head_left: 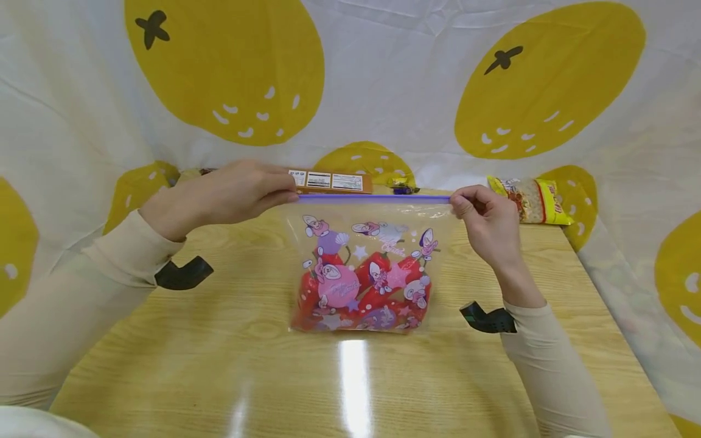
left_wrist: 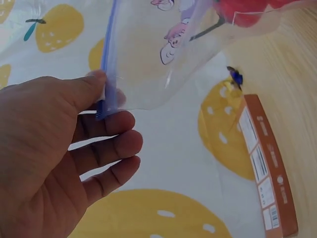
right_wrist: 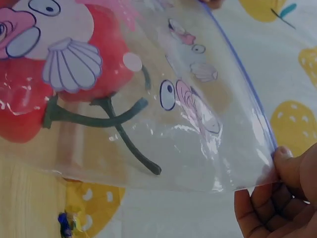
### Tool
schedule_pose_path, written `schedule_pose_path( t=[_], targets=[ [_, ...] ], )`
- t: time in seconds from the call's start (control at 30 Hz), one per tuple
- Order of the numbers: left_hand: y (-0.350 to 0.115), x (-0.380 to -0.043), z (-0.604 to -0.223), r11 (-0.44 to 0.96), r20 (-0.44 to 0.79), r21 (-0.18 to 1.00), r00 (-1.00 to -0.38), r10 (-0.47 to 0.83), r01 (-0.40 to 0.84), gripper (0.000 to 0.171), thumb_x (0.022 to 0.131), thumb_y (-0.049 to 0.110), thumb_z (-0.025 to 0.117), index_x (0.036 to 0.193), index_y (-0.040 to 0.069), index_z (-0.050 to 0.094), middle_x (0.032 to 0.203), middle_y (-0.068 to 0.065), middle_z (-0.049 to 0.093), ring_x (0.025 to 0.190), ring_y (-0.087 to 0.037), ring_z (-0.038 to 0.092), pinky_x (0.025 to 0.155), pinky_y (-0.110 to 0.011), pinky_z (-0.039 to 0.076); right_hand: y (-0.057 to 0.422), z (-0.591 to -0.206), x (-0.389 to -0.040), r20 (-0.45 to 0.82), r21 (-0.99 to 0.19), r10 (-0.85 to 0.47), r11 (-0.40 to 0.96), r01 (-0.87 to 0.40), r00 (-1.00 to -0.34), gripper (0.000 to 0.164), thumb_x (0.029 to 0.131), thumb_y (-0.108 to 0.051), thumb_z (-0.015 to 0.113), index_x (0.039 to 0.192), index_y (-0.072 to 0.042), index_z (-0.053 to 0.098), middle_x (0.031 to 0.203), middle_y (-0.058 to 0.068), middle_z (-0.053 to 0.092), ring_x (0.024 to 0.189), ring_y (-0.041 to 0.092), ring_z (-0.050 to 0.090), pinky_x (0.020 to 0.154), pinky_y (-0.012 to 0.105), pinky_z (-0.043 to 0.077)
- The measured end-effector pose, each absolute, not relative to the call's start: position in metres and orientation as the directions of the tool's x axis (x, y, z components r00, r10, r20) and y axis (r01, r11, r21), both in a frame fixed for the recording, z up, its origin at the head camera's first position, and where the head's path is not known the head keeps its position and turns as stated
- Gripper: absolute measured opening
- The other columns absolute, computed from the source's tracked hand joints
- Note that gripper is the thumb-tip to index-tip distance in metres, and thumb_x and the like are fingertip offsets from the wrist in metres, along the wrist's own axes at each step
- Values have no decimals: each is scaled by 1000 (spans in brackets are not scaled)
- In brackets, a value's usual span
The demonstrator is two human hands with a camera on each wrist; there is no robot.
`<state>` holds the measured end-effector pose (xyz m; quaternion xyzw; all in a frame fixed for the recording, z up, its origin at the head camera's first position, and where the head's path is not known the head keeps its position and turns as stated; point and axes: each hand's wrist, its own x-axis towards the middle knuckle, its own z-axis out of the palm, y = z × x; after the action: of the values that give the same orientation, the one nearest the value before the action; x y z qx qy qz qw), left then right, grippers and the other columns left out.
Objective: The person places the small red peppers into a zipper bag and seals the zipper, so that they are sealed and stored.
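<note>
A clear zip bag [head_left: 372, 213] with pink and purple cartoon prints hangs upright between both hands, its purple zip strip [head_left: 372, 199] stretched straight along the top. Inside, several red peppers [head_left: 375, 298] with green stems lie toward the bottom. My left hand [head_left: 241, 191] pinches one top corner between thumb and index finger; in the left wrist view the other fingers [left_wrist: 116, 151] are spread below it. The opposite corner is pinched by my right hand [head_left: 490, 222], its thumb on the near side of the film.
Along the back edge of the wooden table [head_left: 219, 340] lie an orange-brown box [head_left: 331, 180], a small blue-and-yellow wrapped piece [head_left: 404, 186] and a yellow snack packet [head_left: 531, 201]. Behind them hangs a white cloth [head_left: 389, 79] with yellow fruit prints. A white rim [head_left: 38, 423] shows at bottom left.
</note>
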<state>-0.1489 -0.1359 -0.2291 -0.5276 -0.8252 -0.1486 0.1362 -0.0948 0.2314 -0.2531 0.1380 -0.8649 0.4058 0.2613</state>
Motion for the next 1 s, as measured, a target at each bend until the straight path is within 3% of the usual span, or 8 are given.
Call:
schedule_pose_path(
  t=[0.17,0.3,0.43,0.53,0.63,0.73,0.87,1.0],
  targets=[
    [-130,-145,-225,427,376,125,-441,815,895,17,91,16,55,75,13,53,62,6,37,54,-7,33,54,-24,31,239,-255,-97,669,-465,-44,754,-464,-742,15,81,-12,68,93,-1,68,79,10,53,71,16,45,67,22,33],
    [-128,-138,-220,424,377,127,-439,815,897,15,91,16,56,76,14,54,62,6,39,54,-7,34,54,-25,31,213,-244,-79,729,-272,-204,789,-550,-653,27,81,-7,68,107,-1,64,67,8,50,59,14,41,58,22,32],
    [-126,-132,-216,417,396,136,-436,808,898,12,89,15,58,77,14,56,62,7,41,52,-6,34,51,-24,31,177,-242,-66,567,-218,-429,745,-630,-703,47,88,-14,59,132,-4,45,56,-4,51,43,4,38,42,21,33],
    [-126,-129,-216,388,411,159,-418,810,908,11,88,13,60,77,15,58,60,8,42,52,-5,34,50,-24,30,159,-245,-66,438,-248,-468,758,-604,-768,58,90,-19,57,141,-8,32,56,-6,49,41,3,36,41,23,33],
    [-126,-127,-216,338,423,200,-392,817,920,10,86,11,61,77,14,60,60,10,42,52,-3,34,50,-23,31,151,-248,-69,412,-276,-448,768,-578,-793,53,91,-18,57,138,-7,35,57,-5,51,41,5,37,40,24,33],
    [-128,-125,-216,300,408,272,-392,825,914,10,88,12,59,79,15,61,61,12,43,53,-1,36,52,-22,33,150,-248,-72,454,-315,-430,742,-592,-780,34,90,-14,57,122,-4,47,61,-2,55,45,6,43,41,23,36],
    [-139,-126,-218,305,299,542,-519,800,783,23,97,19,43,92,11,64,66,5,52,57,-8,48,58,-24,41,153,-243,-70,524,-369,-405,685,-628,-749,11,90,-8,56,99,-3,54,69,1,61,55,6,53,47,21,42],
    [-153,-141,-240,275,148,835,-675,723,477,46,101,29,26,109,-2,59,76,-11,57,68,-22,58,69,-29,48,155,-235,-64,543,-445,-406,603,-662,-735,5,88,-3,57,93,-3,57,79,2,66,64,8,62,57,20,49]
  ],
)
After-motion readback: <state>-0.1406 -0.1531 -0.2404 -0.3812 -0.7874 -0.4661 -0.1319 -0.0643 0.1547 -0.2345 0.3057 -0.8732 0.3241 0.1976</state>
